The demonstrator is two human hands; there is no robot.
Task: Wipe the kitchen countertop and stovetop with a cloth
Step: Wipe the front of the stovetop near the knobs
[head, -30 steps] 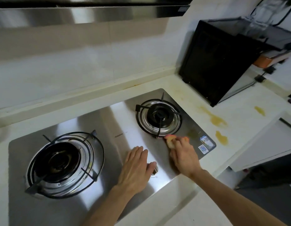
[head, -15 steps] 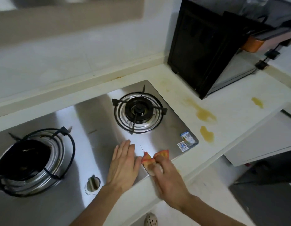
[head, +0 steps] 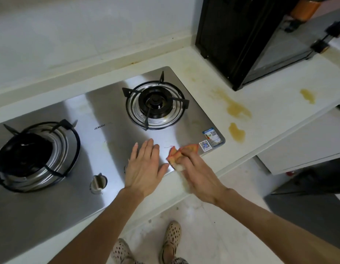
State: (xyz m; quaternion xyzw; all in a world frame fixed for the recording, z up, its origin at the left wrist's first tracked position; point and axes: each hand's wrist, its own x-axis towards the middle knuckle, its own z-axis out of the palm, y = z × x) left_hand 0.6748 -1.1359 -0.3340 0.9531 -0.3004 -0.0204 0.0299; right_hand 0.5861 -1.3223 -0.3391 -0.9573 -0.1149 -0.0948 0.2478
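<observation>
The steel stovetop [head: 112, 138] has a left burner [head: 31, 157] and a right burner [head: 155, 104]. My right hand [head: 197, 174] presses a small orange and yellow cloth [head: 181, 153] onto the stovetop's front right corner, beside two QR stickers [head: 210, 139]. My left hand [head: 146, 168] lies flat on the steel just left of the cloth, fingers together and holding nothing. The cream countertop [head: 270, 111] to the right carries yellow-brown stains [head: 236, 111].
A black appliance [head: 247, 35] stands at the back right of the counter. A stove knob [head: 97, 182] sits near the front edge, left of my left hand. My feet in spotted shoes [head: 171, 241] show on the floor below.
My right hand has dragged the cloth from beside the right burner toward the stovetop's front edge. My left hand stayed flat just left of it. My view shifted right and down.
</observation>
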